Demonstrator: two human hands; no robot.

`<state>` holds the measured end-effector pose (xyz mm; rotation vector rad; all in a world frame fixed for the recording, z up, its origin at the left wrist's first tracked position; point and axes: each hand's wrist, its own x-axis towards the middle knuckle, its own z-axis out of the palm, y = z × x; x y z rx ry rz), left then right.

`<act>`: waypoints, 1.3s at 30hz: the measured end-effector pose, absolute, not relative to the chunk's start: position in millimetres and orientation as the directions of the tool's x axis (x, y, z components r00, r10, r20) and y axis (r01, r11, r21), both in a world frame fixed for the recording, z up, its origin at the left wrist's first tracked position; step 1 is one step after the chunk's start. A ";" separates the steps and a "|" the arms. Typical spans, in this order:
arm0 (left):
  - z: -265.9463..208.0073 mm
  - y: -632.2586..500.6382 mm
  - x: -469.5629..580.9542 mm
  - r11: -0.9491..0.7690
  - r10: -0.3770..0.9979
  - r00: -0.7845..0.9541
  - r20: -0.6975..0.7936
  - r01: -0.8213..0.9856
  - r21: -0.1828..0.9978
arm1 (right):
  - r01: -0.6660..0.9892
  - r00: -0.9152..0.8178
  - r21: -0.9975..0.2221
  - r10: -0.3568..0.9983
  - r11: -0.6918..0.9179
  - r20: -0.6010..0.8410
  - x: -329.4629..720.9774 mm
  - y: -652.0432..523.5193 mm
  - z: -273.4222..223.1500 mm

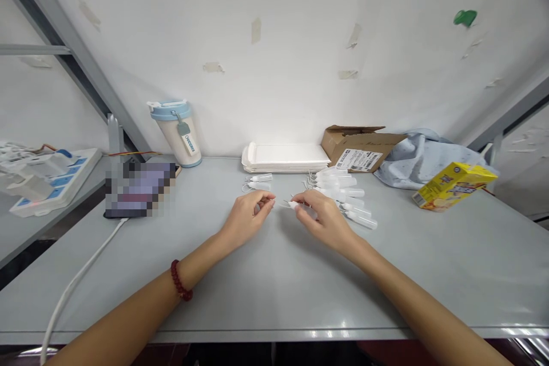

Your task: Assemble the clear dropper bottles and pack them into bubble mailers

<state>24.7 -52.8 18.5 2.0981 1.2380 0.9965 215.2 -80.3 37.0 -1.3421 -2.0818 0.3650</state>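
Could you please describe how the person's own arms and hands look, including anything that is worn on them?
Both hands, left and right, are without gloves. The left arm wears a bracelet of dark red, round beads near the wrist. The right arm has no bracelet or watch in view. No sleeve shows on either forearm.

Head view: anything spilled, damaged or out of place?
No spill visible. Oddest are the tape-like scraps on the wall, at mixed angles, apparently holding nothing; the bottles beside the right hand lie in a loose, overlapping cluster.
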 end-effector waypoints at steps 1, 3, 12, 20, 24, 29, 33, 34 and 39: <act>18.1 -52.6 24.6 -0.448 0.893 0.308 0.329 0.523 0.726 | 0.711 -0.267 -0.554 0.895 0.434 0.358 215.2 -80.7 37.9; 17.1 -52.1 24.4 -0.432 0.901 0.301 0.314 0.533 0.728 | 0.698 -0.239 -0.580 0.901 0.419 0.363 215.1 -81.3 39.8; 17.6 -53.0 24.2 -0.427 0.902 0.293 0.317 0.500 0.753 | 0.645 -0.206 -0.663 0.922 0.380 0.328 213.3 -81.3 42.3; 18.1 -53.7 24.7 -0.442 0.894 0.314 0.320 0.495 0.748 | 0.600 -0.195 -0.724 0.940 0.341 0.280 213.3 -81.1 44.4; 19.7 -55.1 24.7 -0.470 0.878 0.346 0.332 0.487 0.736 | 0.560 -0.201 -0.760 0.944 0.329 0.261 213.6 -81.4 44.8; 20.8 -58.1 25.6 -0.500 0.860 0.377 0.345 0.478 0.722 | 0.510 -0.222 -0.788 0.938 0.344 0.266 213.0 -82.1 44.2; 21.3 -60.2 27.6 -0.515 0.849 0.390 0.356 0.462 0.722 | 0.500 -0.241 -0.788 0.932 0.359 0.271 212.6 -81.9 43.5; 21.5 -60.4 28.0 -0.518 0.847 0.392 0.358 0.461 0.721 | 0.499 -0.248 -0.787 0.930 0.364 0.273 212.6 -81.7 43.4; 21.8 -59.8 27.8 -0.528 0.841 0.402 0.363 0.458 0.715 | 0.492 -0.259 -0.790 0.928 0.366 0.268 212.8 -81.3 42.7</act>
